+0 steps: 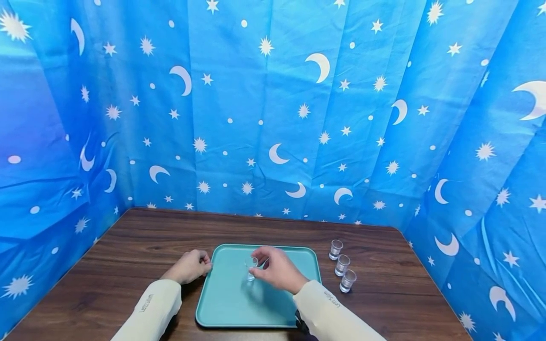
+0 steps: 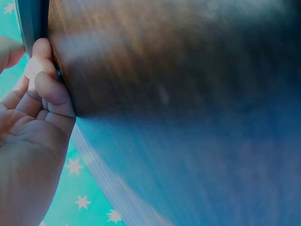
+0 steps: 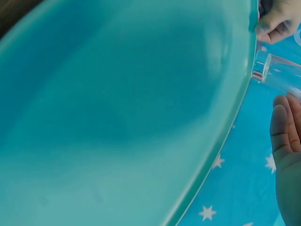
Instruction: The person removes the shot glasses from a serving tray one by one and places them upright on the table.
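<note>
A small clear shot glass [image 1: 250, 274] is upright over the middle of the green tray [image 1: 230, 308]; whether its base touches the tray is hard to tell. My right hand [image 1: 279, 271] holds this glass from the right, thumb and fingers at its side. In the right wrist view the glass [image 3: 280, 73] appears beyond the fingertips [image 3: 279, 117]. At the tray's left rim, my left hand [image 1: 190, 266] pinches the edge. The left wrist view shows the left hand [image 2: 35, 122] with thumb and forefinger on either side of the rim [image 2: 29, 21], other fingers curled.
Three more clear shot glasses [image 1: 342, 265] stand in a slanting row on the wooden table [image 1: 384, 293], right of the tray. A blue curtain [image 1: 290, 118] with white moons and stars surrounds the table's back and sides.
</note>
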Tool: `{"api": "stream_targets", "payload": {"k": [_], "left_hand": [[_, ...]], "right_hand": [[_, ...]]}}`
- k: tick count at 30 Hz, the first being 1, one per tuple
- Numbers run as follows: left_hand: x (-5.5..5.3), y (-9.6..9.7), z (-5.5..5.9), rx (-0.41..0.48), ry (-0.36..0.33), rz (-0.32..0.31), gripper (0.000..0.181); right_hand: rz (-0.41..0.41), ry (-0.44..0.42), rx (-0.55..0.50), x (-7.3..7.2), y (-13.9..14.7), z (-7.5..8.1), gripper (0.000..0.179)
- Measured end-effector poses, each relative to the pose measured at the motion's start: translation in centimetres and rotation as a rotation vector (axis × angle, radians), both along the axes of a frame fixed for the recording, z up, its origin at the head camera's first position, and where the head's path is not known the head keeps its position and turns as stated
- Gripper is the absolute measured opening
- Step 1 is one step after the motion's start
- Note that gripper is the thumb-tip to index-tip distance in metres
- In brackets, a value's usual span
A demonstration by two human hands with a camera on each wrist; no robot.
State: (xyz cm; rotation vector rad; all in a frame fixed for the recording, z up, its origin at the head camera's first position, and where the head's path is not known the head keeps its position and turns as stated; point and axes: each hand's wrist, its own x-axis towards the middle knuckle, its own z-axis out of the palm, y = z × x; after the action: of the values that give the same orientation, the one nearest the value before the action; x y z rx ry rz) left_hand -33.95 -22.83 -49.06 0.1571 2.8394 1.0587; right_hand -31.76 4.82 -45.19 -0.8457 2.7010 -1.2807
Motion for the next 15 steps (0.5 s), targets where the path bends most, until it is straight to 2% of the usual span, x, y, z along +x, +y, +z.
{"api": "stream_targets", "payload": {"k": [6, 15], "left_hand": [[-0.1, 0.1, 0.0, -0.005, -0.007, -0.002, 0.013], [0.0, 0.1, 0.2, -0.008, 0.0, -0.01, 0.012]], "right_hand": [[-0.025, 0.023, -0.022, 0.1, 2.0, 0.3, 0.032], [-0.043, 0.052, -0.012, 0.1, 4.1, -0.5, 0.034]]}}
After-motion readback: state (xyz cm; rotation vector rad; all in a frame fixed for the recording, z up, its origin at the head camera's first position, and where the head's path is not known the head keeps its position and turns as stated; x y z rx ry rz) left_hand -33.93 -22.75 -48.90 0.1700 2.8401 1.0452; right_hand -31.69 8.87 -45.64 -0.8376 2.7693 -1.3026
